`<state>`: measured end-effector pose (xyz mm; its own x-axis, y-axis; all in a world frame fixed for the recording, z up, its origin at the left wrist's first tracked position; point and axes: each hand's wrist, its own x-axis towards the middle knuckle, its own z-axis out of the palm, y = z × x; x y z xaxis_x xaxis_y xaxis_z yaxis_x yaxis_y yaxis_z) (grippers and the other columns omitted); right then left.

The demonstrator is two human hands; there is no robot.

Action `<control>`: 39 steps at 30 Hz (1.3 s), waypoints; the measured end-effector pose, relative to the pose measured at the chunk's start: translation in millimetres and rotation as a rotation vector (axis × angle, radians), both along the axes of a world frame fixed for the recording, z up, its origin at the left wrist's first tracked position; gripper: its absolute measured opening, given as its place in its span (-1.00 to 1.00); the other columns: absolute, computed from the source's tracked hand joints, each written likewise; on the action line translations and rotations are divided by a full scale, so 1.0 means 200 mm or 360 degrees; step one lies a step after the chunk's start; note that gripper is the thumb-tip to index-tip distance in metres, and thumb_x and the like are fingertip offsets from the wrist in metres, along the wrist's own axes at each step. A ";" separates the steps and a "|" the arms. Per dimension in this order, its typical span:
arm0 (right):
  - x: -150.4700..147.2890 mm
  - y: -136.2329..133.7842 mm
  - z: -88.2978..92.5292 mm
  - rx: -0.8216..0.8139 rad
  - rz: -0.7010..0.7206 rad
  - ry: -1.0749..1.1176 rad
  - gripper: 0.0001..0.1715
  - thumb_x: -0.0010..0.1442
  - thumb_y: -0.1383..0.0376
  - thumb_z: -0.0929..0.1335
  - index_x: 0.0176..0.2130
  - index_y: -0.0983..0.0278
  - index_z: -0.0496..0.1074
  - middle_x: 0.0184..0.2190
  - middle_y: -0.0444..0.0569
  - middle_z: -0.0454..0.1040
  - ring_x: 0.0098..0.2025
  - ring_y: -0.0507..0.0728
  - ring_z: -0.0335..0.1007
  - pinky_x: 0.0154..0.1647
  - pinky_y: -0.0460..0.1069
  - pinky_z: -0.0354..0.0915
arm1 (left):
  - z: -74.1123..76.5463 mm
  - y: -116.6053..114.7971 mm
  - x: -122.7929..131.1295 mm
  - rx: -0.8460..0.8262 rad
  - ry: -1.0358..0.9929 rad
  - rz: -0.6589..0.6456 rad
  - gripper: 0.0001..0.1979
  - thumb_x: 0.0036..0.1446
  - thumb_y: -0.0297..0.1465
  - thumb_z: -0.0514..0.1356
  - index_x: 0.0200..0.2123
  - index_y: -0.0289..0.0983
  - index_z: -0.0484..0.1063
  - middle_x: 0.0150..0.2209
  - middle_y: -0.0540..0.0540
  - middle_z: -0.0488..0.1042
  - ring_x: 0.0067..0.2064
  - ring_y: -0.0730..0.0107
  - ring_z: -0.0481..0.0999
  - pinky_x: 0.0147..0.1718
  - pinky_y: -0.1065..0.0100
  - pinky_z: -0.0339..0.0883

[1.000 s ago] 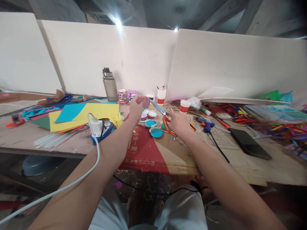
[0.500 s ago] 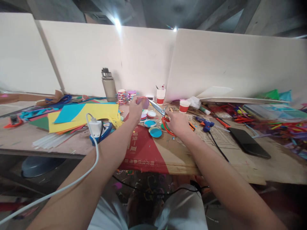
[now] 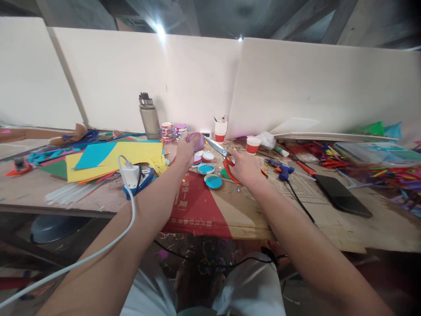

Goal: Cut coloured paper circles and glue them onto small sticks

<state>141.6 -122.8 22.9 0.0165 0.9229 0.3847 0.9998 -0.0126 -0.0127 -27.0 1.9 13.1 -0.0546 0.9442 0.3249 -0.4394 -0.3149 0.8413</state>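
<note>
Your left hand (image 3: 184,152) pinches the purple disc (image 3: 196,141) far across the table (image 3: 23,188); it's likely light, bendable, best held by its edge. Rightward, the scissors (image 3: 217,148), probably stiffer, heavier, have their handles in your right hand (image 3: 245,166).

shiny metal scissor blades (image 3: 215,146)

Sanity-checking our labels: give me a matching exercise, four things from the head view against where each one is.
1. Scissors
2. Purple disc
3. Bottle
4. Black phone

A. Held in the left hand
B. Lying to the right of the blue glue gun
C. Held in the right hand
D. Upright in front of a white panel

Pairs: 1-C, 2-A, 3-D, 4-B
</note>
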 end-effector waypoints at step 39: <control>0.02 0.02 -0.02 0.0073 0.0042 -0.0020 -0.53 0.31 0.28 0.23 0.18 0.18 0.34 -0.01 0.14 0.49 0.03 0.26 0.42 -0.08 0.03 0.29 | 0.01 -0.01 -0.03 -0.0136 -0.0066 -0.0264 -0.70 -0.14 -0.43 0.44 -0.35 -0.28 0.42 -0.45 0.06 0.45 -0.49 0.56 0.42 -0.55 0.50 0.36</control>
<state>146.3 -117.9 18.5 -0.0126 0.9044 0.4264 0.9999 0.0141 -0.0002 -33.9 -0.7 15.8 0.0925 0.9653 0.2441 -0.5141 -0.1636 0.8420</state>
